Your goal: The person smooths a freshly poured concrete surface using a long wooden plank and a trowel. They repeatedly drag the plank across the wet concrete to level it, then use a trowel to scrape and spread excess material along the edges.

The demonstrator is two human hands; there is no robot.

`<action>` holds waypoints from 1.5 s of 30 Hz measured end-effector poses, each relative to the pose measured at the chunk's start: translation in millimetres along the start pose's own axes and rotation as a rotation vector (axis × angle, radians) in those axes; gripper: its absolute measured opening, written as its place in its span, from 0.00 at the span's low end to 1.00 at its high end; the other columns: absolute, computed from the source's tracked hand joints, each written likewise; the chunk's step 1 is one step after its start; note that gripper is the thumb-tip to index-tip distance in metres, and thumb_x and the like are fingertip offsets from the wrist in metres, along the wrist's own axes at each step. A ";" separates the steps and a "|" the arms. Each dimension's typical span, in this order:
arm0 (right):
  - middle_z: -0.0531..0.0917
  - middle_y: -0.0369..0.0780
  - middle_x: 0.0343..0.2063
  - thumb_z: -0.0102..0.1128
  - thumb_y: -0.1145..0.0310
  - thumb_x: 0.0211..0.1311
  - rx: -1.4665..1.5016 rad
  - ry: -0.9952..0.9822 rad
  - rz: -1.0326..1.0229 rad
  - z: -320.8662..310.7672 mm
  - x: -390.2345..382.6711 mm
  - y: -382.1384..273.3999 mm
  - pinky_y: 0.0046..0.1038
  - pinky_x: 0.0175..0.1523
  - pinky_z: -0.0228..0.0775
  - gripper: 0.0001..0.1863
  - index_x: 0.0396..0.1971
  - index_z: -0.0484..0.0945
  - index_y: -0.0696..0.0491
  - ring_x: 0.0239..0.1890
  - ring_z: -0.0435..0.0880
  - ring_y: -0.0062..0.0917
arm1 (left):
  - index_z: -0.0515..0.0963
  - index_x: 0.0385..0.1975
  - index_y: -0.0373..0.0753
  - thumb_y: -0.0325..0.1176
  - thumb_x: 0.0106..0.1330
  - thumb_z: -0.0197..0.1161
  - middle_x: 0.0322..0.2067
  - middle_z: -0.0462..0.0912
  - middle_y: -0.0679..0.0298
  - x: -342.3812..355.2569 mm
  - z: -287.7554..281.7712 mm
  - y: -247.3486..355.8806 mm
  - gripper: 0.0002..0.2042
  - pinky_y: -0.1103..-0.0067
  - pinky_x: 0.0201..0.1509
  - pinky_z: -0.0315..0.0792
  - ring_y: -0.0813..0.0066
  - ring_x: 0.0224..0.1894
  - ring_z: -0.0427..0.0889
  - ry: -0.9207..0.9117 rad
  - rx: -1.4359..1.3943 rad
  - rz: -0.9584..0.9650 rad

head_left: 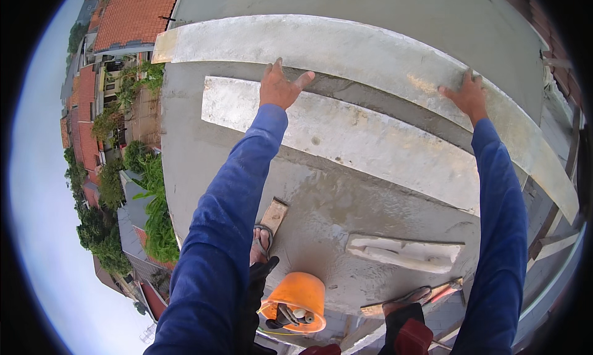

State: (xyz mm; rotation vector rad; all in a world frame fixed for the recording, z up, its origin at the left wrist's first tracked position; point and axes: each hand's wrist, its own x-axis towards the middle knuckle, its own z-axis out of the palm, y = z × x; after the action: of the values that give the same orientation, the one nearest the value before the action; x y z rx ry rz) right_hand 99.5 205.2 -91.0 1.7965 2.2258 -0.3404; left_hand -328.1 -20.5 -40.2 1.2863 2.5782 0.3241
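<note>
A long pale board (346, 43), bowed by the lens, spans the upper view over wet grey mortar. My left hand (280, 84) touches its near edge with the fingertips, thumb spread. My right hand (466, 97) grips it at the far edge with curled fingers, thumb on the face. A shorter, wider pale board (333, 142) lies nearer me, parallel to the long one. A small pale plank (401, 251) rests on the mortar below. My sandalled feet are on narrow wooden pieces (273, 216).
An orange bucket (302, 287) holding tools sits between my feet. The mortar slab (216, 170) ends on the left at a drop, with red-tiled roofs (130, 9) and trees (148, 219) below. Timber framing (550, 247) runs along the right edge.
</note>
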 end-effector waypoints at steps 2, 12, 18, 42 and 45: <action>0.60 0.65 0.70 0.72 0.30 0.48 0.003 -0.003 0.009 -3.1 -1.9 -3.1 0.55 0.77 0.48 0.67 0.76 0.53 0.62 0.73 0.61 0.59 | 0.67 0.68 0.28 0.66 0.48 0.78 0.65 0.71 0.39 45.0 9.9 18.6 0.55 0.62 0.69 0.71 0.43 0.68 0.72 -0.033 0.104 0.029; 0.50 0.64 0.74 0.80 0.41 0.48 0.145 -0.088 0.103 -15.4 -9.9 -14.3 0.57 0.77 0.51 0.67 0.78 0.45 0.58 0.75 0.47 0.69 | 0.61 0.70 0.23 0.66 0.38 0.82 0.70 0.66 0.43 102.3 25.6 53.0 0.65 0.61 0.74 0.63 0.52 0.74 0.65 -0.403 0.374 0.008; 0.47 0.61 0.76 0.84 0.48 0.44 0.282 -0.096 0.156 -12.2 -3.9 -13.4 0.59 0.76 0.51 0.70 0.78 0.43 0.55 0.77 0.43 0.67 | 0.62 0.70 0.23 0.66 0.47 0.77 0.71 0.65 0.45 100.2 24.1 62.5 0.60 0.53 0.76 0.56 0.49 0.76 0.58 -0.445 0.555 0.072; 0.48 0.57 0.76 0.86 0.57 0.41 0.401 -0.055 0.172 -12.6 -4.3 -14.6 0.58 0.76 0.52 0.66 0.78 0.49 0.49 0.77 0.43 0.60 | 0.49 0.75 0.27 0.57 0.38 0.87 0.74 0.52 0.37 181.1 -12.6 -21.9 0.68 0.59 0.68 0.73 0.37 0.69 0.69 -0.431 0.221 -0.308; 0.44 0.58 0.77 0.86 0.60 0.42 0.524 -0.042 0.160 -19.3 -6.4 -17.1 0.55 0.77 0.52 0.65 0.78 0.49 0.49 0.78 0.41 0.59 | 0.49 0.74 0.26 0.55 0.38 0.87 0.73 0.53 0.36 175.4 -6.1 -23.7 0.68 0.60 0.65 0.77 0.35 0.68 0.70 -0.379 0.236 -0.294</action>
State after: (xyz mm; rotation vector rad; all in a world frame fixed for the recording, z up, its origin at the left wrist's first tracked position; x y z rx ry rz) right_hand 83.1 202.3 -70.4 2.1717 2.0716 -0.9913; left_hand -450.0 106.1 -61.9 0.9034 2.4706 -0.2615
